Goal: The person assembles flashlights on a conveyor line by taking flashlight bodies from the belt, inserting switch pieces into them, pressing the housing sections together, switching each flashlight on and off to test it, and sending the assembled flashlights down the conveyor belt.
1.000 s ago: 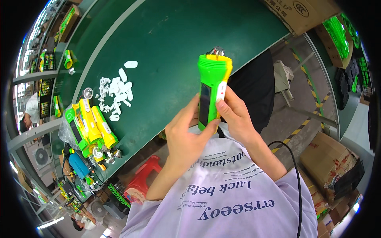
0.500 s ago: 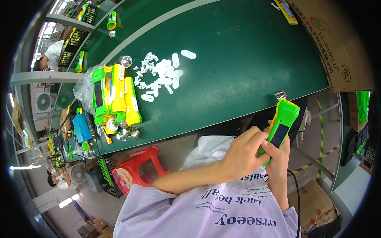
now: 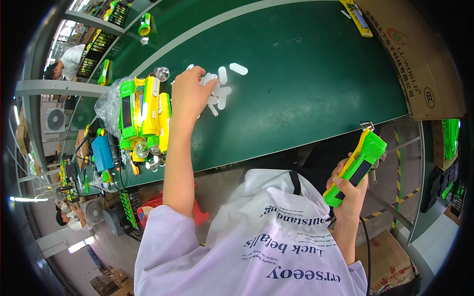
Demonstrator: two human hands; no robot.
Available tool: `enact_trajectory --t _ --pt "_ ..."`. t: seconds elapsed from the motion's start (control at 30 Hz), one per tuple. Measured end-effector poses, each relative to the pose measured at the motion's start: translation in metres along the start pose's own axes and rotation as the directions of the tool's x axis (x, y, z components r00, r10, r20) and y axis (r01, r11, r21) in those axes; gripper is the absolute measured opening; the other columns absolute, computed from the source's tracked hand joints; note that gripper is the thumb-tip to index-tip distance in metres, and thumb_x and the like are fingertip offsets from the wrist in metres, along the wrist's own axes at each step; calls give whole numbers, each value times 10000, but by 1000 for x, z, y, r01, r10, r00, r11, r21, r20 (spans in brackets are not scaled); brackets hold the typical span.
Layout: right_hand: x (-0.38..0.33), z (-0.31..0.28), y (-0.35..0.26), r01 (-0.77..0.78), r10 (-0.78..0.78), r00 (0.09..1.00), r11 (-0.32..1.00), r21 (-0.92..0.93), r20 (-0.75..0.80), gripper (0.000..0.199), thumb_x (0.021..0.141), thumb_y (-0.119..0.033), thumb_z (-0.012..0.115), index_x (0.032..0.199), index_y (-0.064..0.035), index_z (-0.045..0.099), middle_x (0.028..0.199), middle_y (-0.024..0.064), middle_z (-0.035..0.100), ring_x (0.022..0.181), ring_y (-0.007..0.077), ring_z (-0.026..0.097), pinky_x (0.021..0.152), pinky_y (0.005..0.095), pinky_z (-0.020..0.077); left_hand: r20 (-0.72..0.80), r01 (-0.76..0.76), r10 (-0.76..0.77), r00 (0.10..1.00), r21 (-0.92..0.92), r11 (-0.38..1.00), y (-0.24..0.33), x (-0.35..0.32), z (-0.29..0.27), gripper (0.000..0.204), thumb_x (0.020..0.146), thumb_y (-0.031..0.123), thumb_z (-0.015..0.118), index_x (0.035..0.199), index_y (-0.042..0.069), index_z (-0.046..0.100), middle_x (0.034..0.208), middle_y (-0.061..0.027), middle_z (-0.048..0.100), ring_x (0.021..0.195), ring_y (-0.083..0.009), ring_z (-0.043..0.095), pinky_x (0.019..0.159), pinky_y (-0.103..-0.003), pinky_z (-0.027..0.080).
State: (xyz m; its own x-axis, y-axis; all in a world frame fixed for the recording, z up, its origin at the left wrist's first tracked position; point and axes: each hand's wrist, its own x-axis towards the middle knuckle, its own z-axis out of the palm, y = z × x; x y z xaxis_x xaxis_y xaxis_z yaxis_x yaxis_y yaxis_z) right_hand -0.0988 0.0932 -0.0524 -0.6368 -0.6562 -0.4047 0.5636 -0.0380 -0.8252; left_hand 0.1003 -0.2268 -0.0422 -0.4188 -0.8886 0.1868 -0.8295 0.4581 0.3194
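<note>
My left hand (image 3: pixel 190 96) reaches over a pile of small white plastic parts on the green table (image 3: pixel 301 74). Its thumb and index finger are apart, and other fingertips are hidden behind the hand. Next to them lie flat white oval pieces (image 3: pixel 223 91), and one more white oval piece (image 3: pixel 238 68) sits farther out. In my right hand (image 3: pixel 351 190) is a green and yellow flashlight housing (image 3: pixel 358 167) with a dark panel, held tilted beyond the table's near edge. A shiny reflector piece (image 3: pixel 367 126) shows at its upper end.
Left of the pile stand several green and yellow flashlight housings (image 3: pixel 150 106) with clear plastic wrap (image 3: pixel 109 106). A cardboard box (image 3: pixel 395 59) borders the table at the right, near a yellow housing half (image 3: pixel 358 19). A red stool (image 3: pixel 197 207) is below the edge.
My left hand has left the flashlight housing and moved up and left to the white parts. My right hand keeps the housing, now slightly farther right. The view has shifted a little.
</note>
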Motion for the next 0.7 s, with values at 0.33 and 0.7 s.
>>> enact_trajectory --t 0.33,0.7 --pt "-7 -10 4 -7 6 1000 1000 -5 -29 638 646 83 631 1246 16 426 878 93 552 660 179 603 580 311 523 69 -269 263 962 114 956 -6 12 6 149 758 -2 631 859 48 729 911 -116 673 914 -324 630 794 -411 481" --pt "-5 -14 7 -36 36 999 999 2 -2 613 644 91 661 1217 13 458 859 99 593 646 184 619 580 308 528 112 -675 667 737 60 735 57 -20 25 158 753 -65 580 861 16 662 881 -84 591 856 -270 564 803 -380 427"
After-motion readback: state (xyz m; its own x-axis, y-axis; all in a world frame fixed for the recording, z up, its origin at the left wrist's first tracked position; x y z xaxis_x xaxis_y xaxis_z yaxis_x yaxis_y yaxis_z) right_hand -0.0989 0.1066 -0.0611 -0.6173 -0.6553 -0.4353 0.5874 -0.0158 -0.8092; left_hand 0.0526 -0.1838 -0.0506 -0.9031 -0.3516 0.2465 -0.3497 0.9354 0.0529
